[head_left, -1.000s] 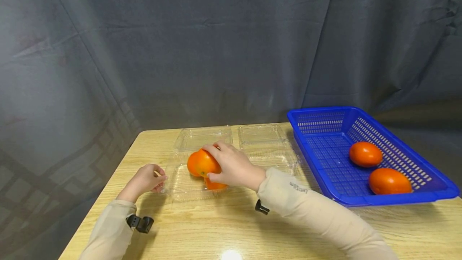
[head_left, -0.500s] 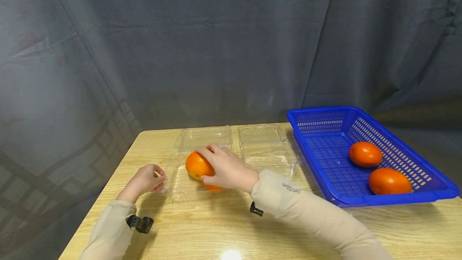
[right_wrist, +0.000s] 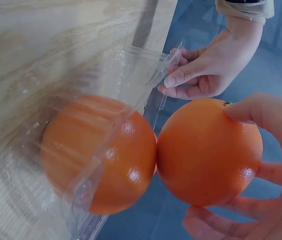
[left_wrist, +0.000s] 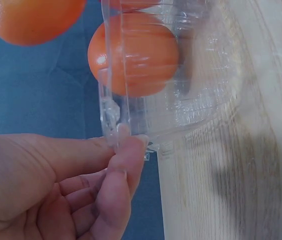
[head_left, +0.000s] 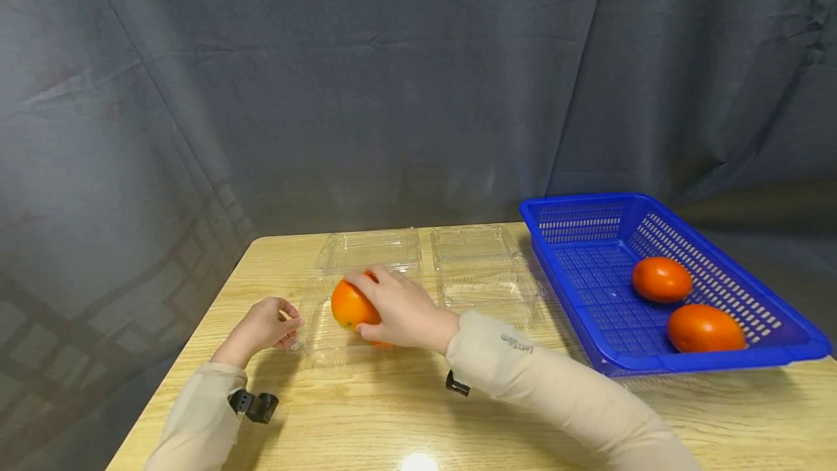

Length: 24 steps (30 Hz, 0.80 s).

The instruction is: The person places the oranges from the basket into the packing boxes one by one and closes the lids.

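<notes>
My left hand (head_left: 264, 325) pinches the corner rim of a clear plastic clamshell box (left_wrist: 196, 107) between thumb and fingers. Above that box, my right hand (head_left: 407, 313) holds an orange (head_left: 351, 304), fingers spread round it and thumb near its small green stem end in the right wrist view. Inside the box lies another orange (right_wrist: 98, 155), beside and seemingly against the held one. A further orange (left_wrist: 131, 4) shows partly at the top edge of the left wrist view. In the head view, the held orange and right hand hide most of the box's contents.
On the right stands a blue perforated basket (head_left: 565, 296) with two orange fruits (head_left: 662, 280) in it. A second clear box (head_left: 487, 267) sits open at the back, next to the basket. A dark grey curtain (head_left: 392, 93) hangs behind the wooden table (head_left: 366, 420).
My right hand has carried the orange leftward and slightly down over the box, now covering an orange that showed at left before. The left hand has stayed at the box corner.
</notes>
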Available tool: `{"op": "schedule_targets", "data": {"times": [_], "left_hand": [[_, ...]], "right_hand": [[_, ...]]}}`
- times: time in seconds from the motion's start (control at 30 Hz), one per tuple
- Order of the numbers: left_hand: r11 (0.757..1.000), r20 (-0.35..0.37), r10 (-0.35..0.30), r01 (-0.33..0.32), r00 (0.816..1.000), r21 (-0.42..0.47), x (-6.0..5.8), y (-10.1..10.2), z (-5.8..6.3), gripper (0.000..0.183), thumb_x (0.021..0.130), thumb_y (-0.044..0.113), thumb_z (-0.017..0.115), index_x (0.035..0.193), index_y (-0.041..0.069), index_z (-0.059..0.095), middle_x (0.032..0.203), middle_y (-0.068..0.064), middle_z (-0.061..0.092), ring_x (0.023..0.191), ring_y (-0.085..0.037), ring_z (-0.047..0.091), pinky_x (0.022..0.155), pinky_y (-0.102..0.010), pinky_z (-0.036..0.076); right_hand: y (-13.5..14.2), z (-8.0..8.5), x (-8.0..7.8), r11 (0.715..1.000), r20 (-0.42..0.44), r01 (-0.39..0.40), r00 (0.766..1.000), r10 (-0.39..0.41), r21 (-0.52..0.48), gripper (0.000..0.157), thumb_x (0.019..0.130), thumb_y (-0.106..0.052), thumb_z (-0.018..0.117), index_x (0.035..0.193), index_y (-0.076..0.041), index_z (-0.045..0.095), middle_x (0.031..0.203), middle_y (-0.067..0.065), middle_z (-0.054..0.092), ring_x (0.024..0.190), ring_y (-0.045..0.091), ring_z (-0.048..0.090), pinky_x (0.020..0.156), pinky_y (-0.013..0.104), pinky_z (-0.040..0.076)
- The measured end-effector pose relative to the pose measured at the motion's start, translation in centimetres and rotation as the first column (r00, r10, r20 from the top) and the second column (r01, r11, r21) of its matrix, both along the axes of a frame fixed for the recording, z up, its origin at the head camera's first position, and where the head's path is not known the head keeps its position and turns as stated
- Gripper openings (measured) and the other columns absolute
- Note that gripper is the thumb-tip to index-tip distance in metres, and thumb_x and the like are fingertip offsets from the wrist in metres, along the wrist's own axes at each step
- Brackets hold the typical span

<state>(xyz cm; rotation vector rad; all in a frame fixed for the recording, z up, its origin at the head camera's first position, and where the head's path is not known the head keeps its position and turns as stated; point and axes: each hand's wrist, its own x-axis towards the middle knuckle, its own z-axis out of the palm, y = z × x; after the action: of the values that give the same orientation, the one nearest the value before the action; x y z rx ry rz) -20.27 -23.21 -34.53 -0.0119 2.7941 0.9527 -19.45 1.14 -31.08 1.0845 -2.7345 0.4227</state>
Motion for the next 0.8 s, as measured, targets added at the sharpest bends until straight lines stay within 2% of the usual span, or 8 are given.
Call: {"op": "schedule_targets", "data": {"times": [0.47, 0.63, 0.8], "left_hand": [[1.000, 0.006, 0.003, -0.003, 1.000, 0.002, -0.1, -0.1, 0.0, 0.017, 0.090, 0.005, 0.057, 0.096, -0.011, 0.052, 0.064, -0.008, 0.058, 0.053, -0.012, 0.053, 0.054, -0.028, 0.053], [1.000, 0.004, 0.003, -0.003, 1.000, -0.006, 0.0, -0.1, 0.0, 0.017, 0.090, 0.005, 0.058, 0.095, -0.011, 0.053, 0.063, -0.008, 0.058, 0.053, -0.012, 0.053, 0.054, -0.028, 0.053], [1.000, -0.002, 0.004, -0.004, 1.000, -0.012, -0.1, -0.1, -0.1, 0.017, 0.089, 0.005, 0.059, 0.094, -0.010, 0.053, 0.062, -0.007, 0.058, 0.052, -0.011, 0.053, 0.055, -0.029, 0.054]], "right_hand": [[-0.8, -0.8, 0.2, 1.000, 0.028, -0.007, 1.000, 0.007, 0.002, 0.067, 0.080, -0.034, 0.070, 0.138, -0.023, 0.040, 0.132, 0.004, 0.047, 0.107, 0.023, 0.057, 0.079, 0.035, 0.053], [-1.1, -1.3, 0.1, 0.999, 0.040, -0.033, 0.999, 0.033, -0.005, 0.067, 0.081, -0.032, 0.071, 0.139, -0.021, 0.040, 0.134, 0.007, 0.046, 0.111, 0.024, 0.057, 0.087, 0.037, 0.052], [-1.3, -1.8, 0.0, 0.999, 0.009, -0.054, 0.999, 0.054, 0.006, 0.066, 0.081, -0.034, 0.071, 0.138, -0.020, 0.041, 0.131, 0.008, 0.049, 0.110, 0.023, 0.058, 0.090, 0.035, 0.051]]}}
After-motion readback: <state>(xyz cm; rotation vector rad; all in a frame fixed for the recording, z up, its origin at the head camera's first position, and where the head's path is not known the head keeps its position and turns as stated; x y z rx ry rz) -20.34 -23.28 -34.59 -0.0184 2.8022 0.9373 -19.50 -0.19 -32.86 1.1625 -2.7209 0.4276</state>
